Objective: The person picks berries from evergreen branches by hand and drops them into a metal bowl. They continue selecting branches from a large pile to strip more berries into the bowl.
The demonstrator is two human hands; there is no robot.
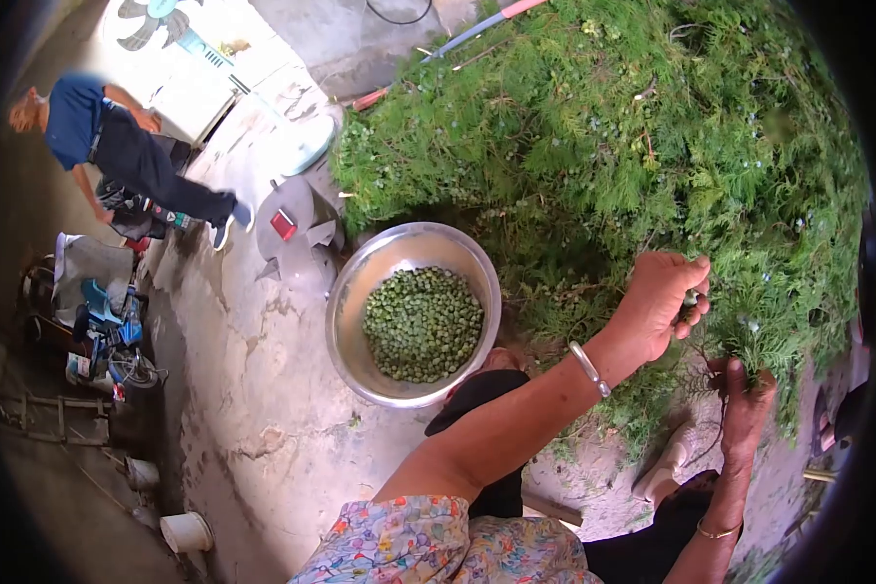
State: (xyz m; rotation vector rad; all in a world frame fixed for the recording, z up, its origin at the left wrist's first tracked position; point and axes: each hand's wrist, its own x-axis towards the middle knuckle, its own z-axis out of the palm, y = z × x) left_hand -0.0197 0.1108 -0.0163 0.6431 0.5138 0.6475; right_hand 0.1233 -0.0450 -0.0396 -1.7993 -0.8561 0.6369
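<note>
While right hand (747,391) is pinching sprig (755,338) | left hand (660,294) is enclosing green berries (689,304) | gentleness is likely preventing bruising

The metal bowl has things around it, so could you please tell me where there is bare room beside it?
Largely bare floor lies between the bowl, the white bucket and the floral sleeve. It is crowded right of the bowl, where green branches lie around the left hand and right hand.
</note>
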